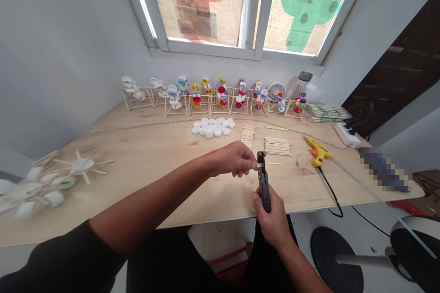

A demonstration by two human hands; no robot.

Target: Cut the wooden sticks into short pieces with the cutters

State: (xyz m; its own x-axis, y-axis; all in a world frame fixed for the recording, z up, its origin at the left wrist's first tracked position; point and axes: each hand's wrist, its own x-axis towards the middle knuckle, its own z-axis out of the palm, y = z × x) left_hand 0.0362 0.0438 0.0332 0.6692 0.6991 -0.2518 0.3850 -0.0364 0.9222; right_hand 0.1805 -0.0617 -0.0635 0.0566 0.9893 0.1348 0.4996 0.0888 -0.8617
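Note:
My left hand (pixel 237 159) pinches a thin wooden stick (pixel 273 164) near the middle of the table. The stick passes across the jaws of dark hand cutters (pixel 263 183), its far end sticking out to the right. Wrapped around the cutters' handles is my right hand (pixel 275 219), close to the table's front edge. Just beyond my hands lie short cut sticks (pixel 247 133) in one pile and longer sticks (pixel 277 145) in another. White bottle caps (pixel 213 126) are grouped behind my left hand.
A yellow glue gun (pixel 319 151) with a black cord lies to the right, near a white power strip (pixel 347 135). Stick frames with coloured cap wheels (pixel 222 98) line the back. Wheels of caps and sticks (pixel 82 165) sit at left. A fan (pixel 276 91) and bottle (pixel 302 84) stand behind.

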